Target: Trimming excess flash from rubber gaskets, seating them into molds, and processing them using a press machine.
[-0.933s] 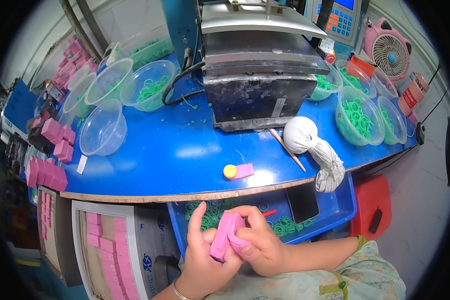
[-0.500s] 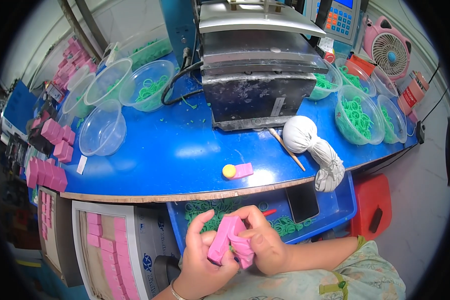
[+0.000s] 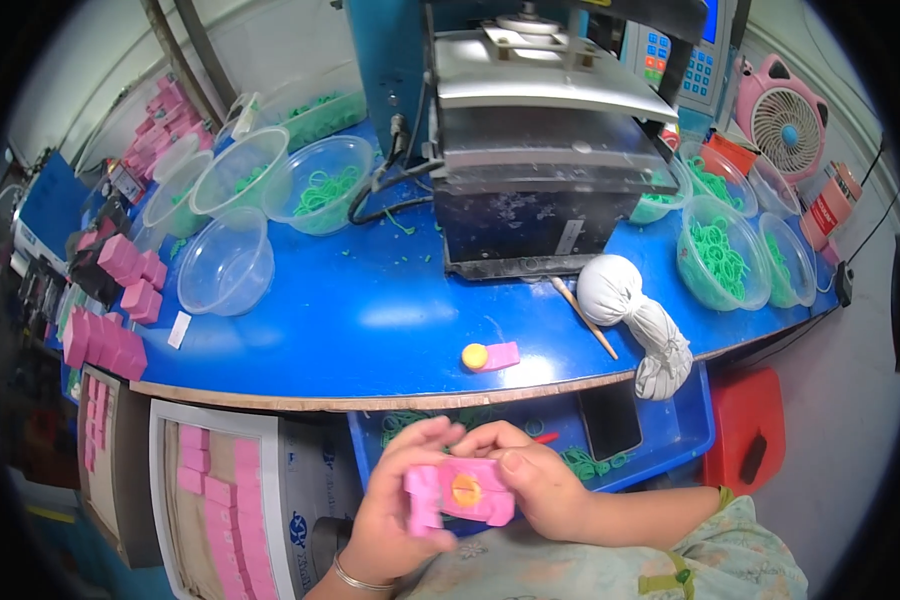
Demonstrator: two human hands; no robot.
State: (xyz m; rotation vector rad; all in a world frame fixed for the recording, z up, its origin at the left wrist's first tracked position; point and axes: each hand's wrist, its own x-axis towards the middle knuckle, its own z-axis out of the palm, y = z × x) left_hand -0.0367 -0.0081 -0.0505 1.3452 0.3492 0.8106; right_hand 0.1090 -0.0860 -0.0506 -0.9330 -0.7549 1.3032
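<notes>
Above my lap, both hands hold a small pink box (image 3: pixel 490 506), its soft-looking sides bent and spread. A round yellow spot (image 3: pixel 466 490) shows in its middle; whether it is part of the box or lies inside is unclear. My left hand (image 3: pixel 390 505) grips the left side, its upper fingers raised and slightly blurred. The thumb of my right hand (image 3: pixel 548 488) presses on the right end, with the fingers behind. On the blue table (image 3: pixel 360 350) beyond lies a pink piece (image 3: pixel 503 355) with a yellow disc (image 3: pixel 475 357) at its left end.
Below the table edge, a blue tray (image 3: pixel 705 420) holds green rings and a phone (image 3: pixel 612 424). A press machine (image 3: pixel 530 225) stands behind, flanked by plastic bowls (image 3: pixel 225 265). A white cloth bundle (image 3: pixel 610 288) lies beside a wooden stick (image 3: pixel 585 318). Pink boxes (image 3: pixel 220 515) fill a carton at left.
The pink box has turned from upright and squeezed to lying flatter and spread, revealing the yellow spot. Both hands still hold it. The whole view has shifted slightly.
</notes>
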